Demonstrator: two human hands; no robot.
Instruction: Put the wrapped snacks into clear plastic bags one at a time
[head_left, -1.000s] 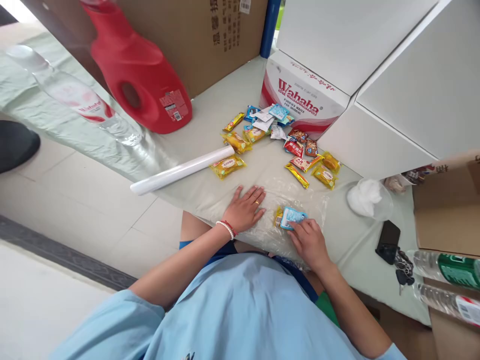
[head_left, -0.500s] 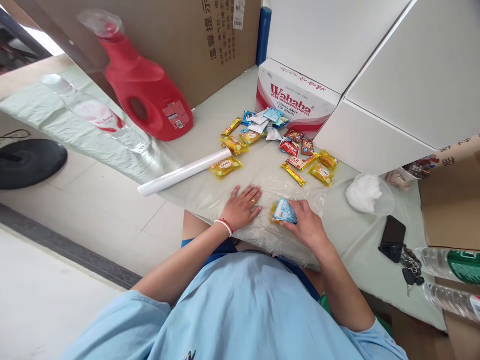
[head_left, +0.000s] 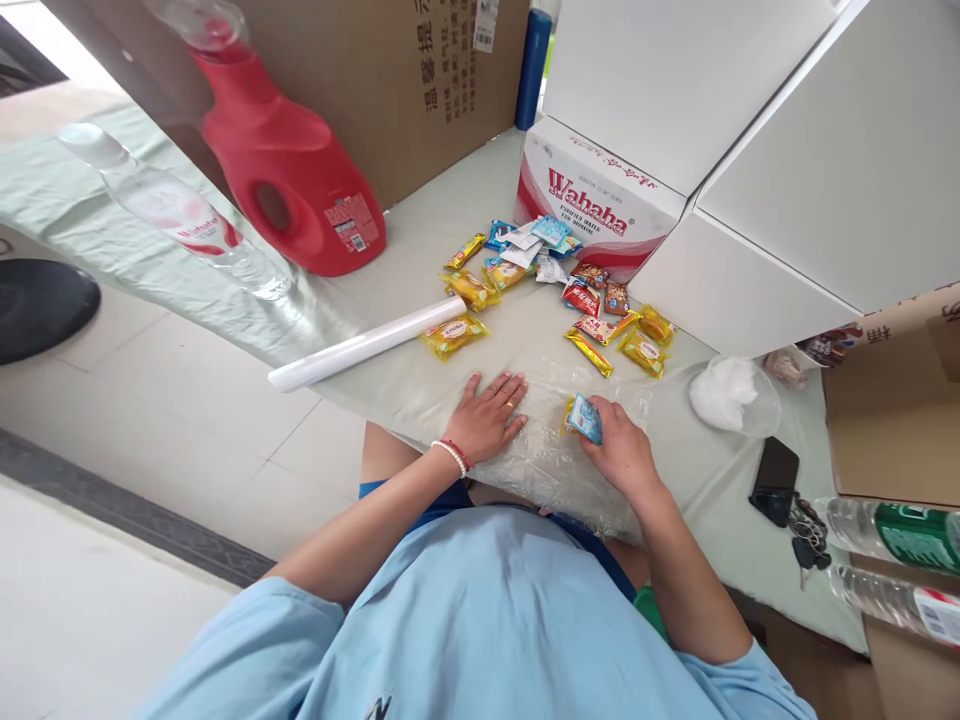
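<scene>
My left hand (head_left: 486, 420) lies flat with its fingers spread, pressed on a sheet of clear plastic film (head_left: 551, 455) at the table's near edge. My right hand (head_left: 622, 452) pinches a small blue snack packet (head_left: 585, 418) over the film. Behind it, a yellow-wrapped snack (head_left: 567, 412) peeks out at the left, held in the same grip. The fingers' far side is hidden. Beyond my hands lie several yellow-wrapped cakes (head_left: 454, 336), a red snack packet (head_left: 580, 297) and a pile of white and blue sachets (head_left: 523, 240).
To the left, a white roll (head_left: 367, 343) juts past the table edge near a red jug (head_left: 300, 190) and a lying-looking water bottle (head_left: 180, 220). A Wahaha carton (head_left: 600, 200) stands behind. Rightward are a clear bowl (head_left: 761, 410), a phone (head_left: 775, 480), keys (head_left: 808, 535) and bottles (head_left: 892, 530).
My right hand has shifted slightly right, bringing the blue packet and yellow-wrapped snack along and tipping them more on edge. My left hand stays flat on the film. The view has shifted slightly.
</scene>
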